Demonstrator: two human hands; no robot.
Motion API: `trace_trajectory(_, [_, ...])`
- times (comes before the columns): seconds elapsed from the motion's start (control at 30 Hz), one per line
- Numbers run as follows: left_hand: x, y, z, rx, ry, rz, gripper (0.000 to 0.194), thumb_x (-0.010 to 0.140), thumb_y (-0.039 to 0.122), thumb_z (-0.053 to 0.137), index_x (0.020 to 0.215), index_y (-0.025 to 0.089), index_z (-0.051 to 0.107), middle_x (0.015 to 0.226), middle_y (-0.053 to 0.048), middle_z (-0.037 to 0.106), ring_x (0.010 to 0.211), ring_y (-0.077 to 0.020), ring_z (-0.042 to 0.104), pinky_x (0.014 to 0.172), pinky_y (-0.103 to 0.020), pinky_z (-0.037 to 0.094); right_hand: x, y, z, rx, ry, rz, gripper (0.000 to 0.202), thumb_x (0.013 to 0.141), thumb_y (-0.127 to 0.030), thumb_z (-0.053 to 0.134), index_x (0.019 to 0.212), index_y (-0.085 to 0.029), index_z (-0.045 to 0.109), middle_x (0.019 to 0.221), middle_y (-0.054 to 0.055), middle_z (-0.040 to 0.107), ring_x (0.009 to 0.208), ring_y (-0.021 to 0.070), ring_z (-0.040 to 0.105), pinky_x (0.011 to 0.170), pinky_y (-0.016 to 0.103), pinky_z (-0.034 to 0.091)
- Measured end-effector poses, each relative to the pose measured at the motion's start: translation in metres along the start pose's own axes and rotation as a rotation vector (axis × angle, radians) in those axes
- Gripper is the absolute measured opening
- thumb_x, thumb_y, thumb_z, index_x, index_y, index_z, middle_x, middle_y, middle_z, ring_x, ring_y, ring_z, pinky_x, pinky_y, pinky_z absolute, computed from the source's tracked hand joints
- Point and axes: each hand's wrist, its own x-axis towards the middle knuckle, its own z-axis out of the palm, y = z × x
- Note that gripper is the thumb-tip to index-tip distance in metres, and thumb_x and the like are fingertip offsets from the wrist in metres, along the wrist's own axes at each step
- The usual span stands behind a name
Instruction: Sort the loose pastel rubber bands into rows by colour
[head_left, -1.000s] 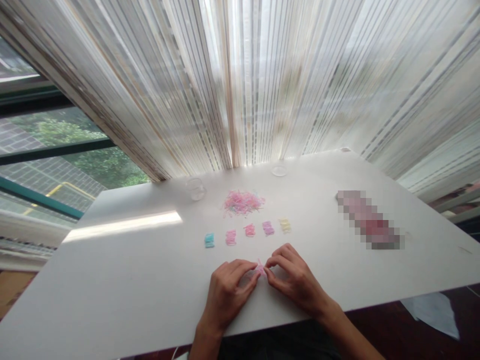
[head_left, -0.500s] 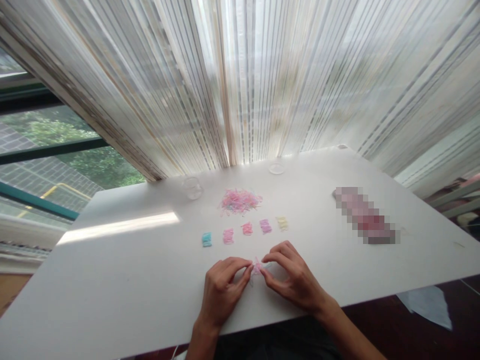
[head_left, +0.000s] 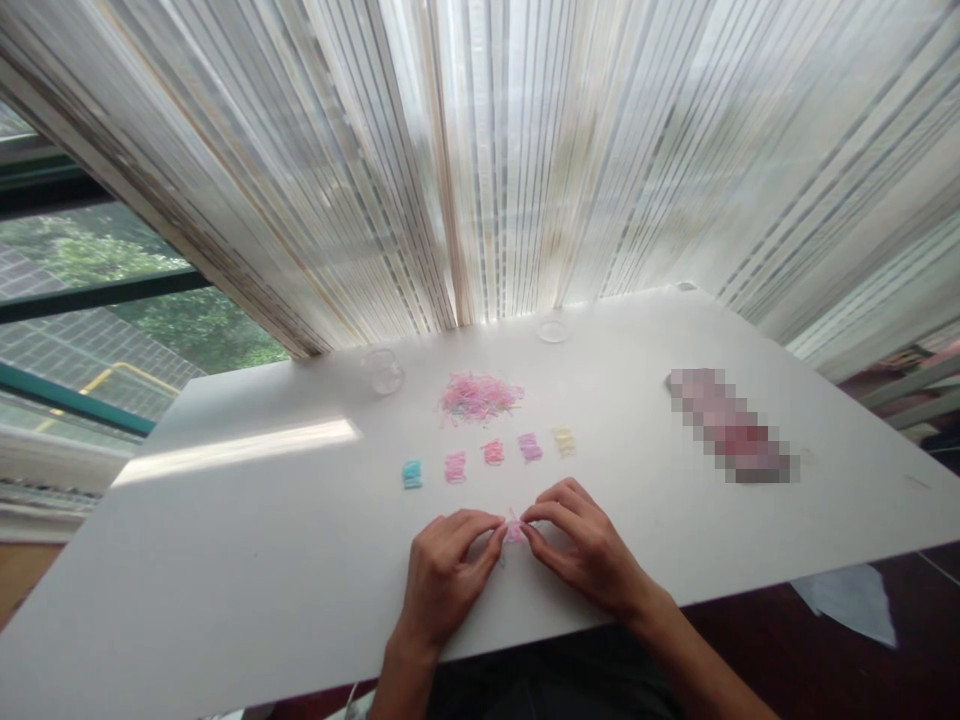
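Note:
A small cluster of thin pink strips (head_left: 514, 532) lies on the white table near its front edge, between my two hands. My left hand (head_left: 450, 570) is closed in a pinch at the cluster's left side. From the right, my right hand (head_left: 589, 545) pinches at the other side, thumb and forefinger close together. Fingertips partly hide the strips, which are too small to make out fully. Beyond the hands, neat little groups lie in a row: teal strips (head_left: 412, 474), pink strips (head_left: 455, 467), coral strips (head_left: 493, 452), purple strips (head_left: 530, 447) and yellow strips (head_left: 564, 441).
Behind the row lies a loose heap of mixed pastel strips (head_left: 480, 397). A clear round container (head_left: 384, 373) and a clear lid (head_left: 553, 331) are at the back, by the striped curtain (head_left: 510, 180). A blurred-out pinkish object (head_left: 731, 425) lies on the right of the table (head_left: 225, 560).
My right fingertips have shifted slightly left, closer to my left fingertips. The pink strips between them look more gathered. The view has tilted very slightly.

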Motion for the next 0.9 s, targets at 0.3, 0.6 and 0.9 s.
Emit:
trace_trajectory(0.3, [0.0010, 0.0005, 0.0003, 0.018, 0.000, 0.019, 0.009, 0.096, 0.021, 0.063, 0.097, 0.022, 0.071, 0.091, -0.001, 0.077, 0.080, -0.0150, 0.071, 0.068, -0.026, 0.053, -0.0006, 0.0018, 0.0006, 0.000, 0.009, 0.020, 0.008, 0.094, -0.013, 0.063, 0.094, -0.020, 0.066, 0.084, 0.004, 0.065, 0.082, 0.0202, 0.059, 0.073, 0.034, 0.053])
trace_trajectory(0.6, [0.0002, -0.0005, 0.0008, 0.015, 0.025, -0.001, 0.009, 0.095, 0.023, 0.064, 0.098, 0.021, 0.073, 0.090, -0.003, 0.074, 0.077, -0.0154, 0.069, 0.067, -0.025, 0.054, -0.0015, 0.0032, 0.0014, -0.004, 0.004, 0.040, 0.007, 0.094, -0.014, 0.063, 0.094, -0.021, 0.066, 0.085, 0.004, 0.064, 0.084, 0.0205, 0.059, 0.075, 0.034, 0.053])
trace_trajectory(0.9, [0.0011, -0.0007, 0.0008, 0.025, 0.005, -0.028, 0.010, 0.095, 0.023, 0.063, 0.100, 0.022, 0.072, 0.091, -0.003, 0.074, 0.077, -0.0159, 0.069, 0.066, -0.026, 0.055, 0.0000, 0.0028, -0.0001, -0.020, 0.046, 0.113, 0.008, 0.093, -0.014, 0.063, 0.091, -0.022, 0.066, 0.085, 0.004, 0.066, 0.084, 0.0212, 0.061, 0.075, 0.034, 0.054])
